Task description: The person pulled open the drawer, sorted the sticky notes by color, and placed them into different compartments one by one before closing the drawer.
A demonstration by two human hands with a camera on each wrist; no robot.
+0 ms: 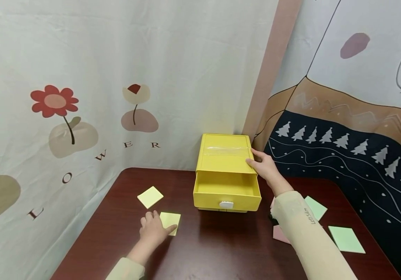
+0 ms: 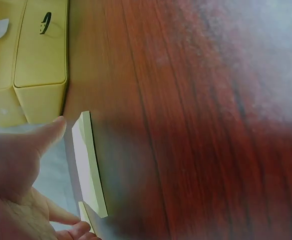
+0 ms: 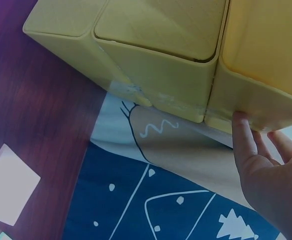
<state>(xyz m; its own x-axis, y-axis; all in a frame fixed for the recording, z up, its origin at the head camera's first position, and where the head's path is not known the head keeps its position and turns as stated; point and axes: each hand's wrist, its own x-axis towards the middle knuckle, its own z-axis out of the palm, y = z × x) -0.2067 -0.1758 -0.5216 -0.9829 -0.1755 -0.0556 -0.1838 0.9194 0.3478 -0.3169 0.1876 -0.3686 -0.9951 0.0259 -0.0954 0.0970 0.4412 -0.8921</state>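
Observation:
A yellow drawer unit (image 1: 226, 157) stands at the back of the table, its top drawer (image 1: 207, 200) pulled out with bare yellow floor showing inside. My right hand (image 1: 266, 168) rests against the unit's upper right side, and in the right wrist view its straight fingers (image 3: 243, 137) touch the wall. My left hand (image 1: 152, 229) is at a pale yellow sticky-note pad (image 1: 171, 220), thumb spread away from the fingers. In the left wrist view the pad (image 2: 88, 167) lies on the table between thumb and fingers, ungripped. Another yellow pad (image 1: 150, 197) lies just behind the left hand.
Two green pads (image 1: 347, 239) (image 1: 315, 208) lie at the right side of the table (image 1: 228, 249). Pink pads (image 1: 280, 234) are partly hidden under my right sleeve. A white knob (image 1: 226, 204) sits on the drawer's front. Printed curtains (image 1: 186, 77) hang behind the table.

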